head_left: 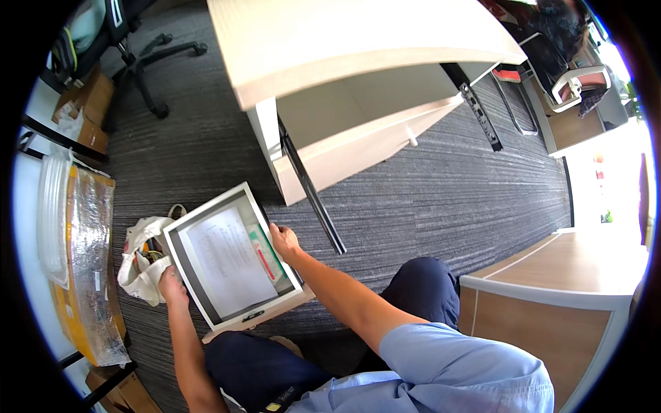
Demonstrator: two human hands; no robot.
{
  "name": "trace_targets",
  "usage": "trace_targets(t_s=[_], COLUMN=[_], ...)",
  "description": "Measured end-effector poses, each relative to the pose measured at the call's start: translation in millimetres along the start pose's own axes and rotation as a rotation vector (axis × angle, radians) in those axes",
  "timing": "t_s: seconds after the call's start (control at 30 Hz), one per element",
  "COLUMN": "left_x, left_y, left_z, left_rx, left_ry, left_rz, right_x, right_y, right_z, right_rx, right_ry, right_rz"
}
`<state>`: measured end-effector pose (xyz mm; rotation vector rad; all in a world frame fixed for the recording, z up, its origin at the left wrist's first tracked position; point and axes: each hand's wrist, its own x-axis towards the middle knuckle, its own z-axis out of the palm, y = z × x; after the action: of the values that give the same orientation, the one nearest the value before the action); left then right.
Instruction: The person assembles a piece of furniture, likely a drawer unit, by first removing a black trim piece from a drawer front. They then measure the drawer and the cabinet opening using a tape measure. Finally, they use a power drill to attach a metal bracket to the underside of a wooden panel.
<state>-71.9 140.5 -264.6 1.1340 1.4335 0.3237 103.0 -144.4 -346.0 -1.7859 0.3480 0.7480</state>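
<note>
A pulled-out drawer (206, 208) with pale walls and a dark inside is tilted near my knees, away from its cabinet. At its left side, my left hand (173, 285) grips the wall. My right hand (285, 242) is closed over the opposite side, its fingertips partly hidden. Inside lie white paper sheets (224, 255) and a green, white and red flat packet (266, 255). Ahead stands the light wood cabinet (365, 162) with an open drawer bay. A black left slide rail (311, 193) and a right slide rail (483, 118) stick out of it.
A white cloth bag (141, 282) sits on the grey carpet (427, 206) against the drawer's left. Further left leans a plastic-wrapped yellow package (89, 261). An office chair (141, 65) is at the far left, a wood-fronted unit (537, 330) at the right. Another person (558, 31) is at the far right.
</note>
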Motion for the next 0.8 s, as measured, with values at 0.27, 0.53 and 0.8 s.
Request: trace_targets(t_s=[0.27, 0.53, 0.8], left_x=[-160, -257, -274], left_y=[152, 198, 150], left_z=[50, 125, 139], left_rx=[-0.64, -0.748, -0.9], left_ry=[-0.687, -0.876, -0.596], left_rz=[-0.084, 0.005, 0.036], right_x=[0, -94, -152], right_y=[49, -84, -192], right_z=[-51, -194, -273], right_rx=[0.235, 0.524, 0.505], right_ry=[0.249, 0.215, 0.203], right_rz=[-0.03, -0.24, -0.677])
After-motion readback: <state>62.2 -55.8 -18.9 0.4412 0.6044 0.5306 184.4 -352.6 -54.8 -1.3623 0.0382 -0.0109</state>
